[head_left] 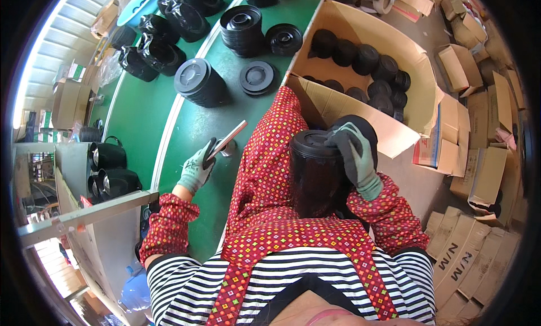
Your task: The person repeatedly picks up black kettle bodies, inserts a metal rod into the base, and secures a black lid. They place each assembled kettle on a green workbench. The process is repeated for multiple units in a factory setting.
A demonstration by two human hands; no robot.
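A tall dark cylindrical container with a black ribbed lid stands upright on my lap, against the red patterned apron. My right hand, in a grey-green glove with dark fingers, curls over its right upper edge. Just behind that hand is a black rounded thing, partly covered, so I cannot tell what it is. Over the green table, my gloved left hand grips a thin, pale reddish stick that points up and to the right. A small whitish round object sits beneath the stick.
On the green table stand a stack of black lids, a flat pair, another stack and glossy black housings. An open carton at the right holds several black containers. Flattened cartons lie further right.
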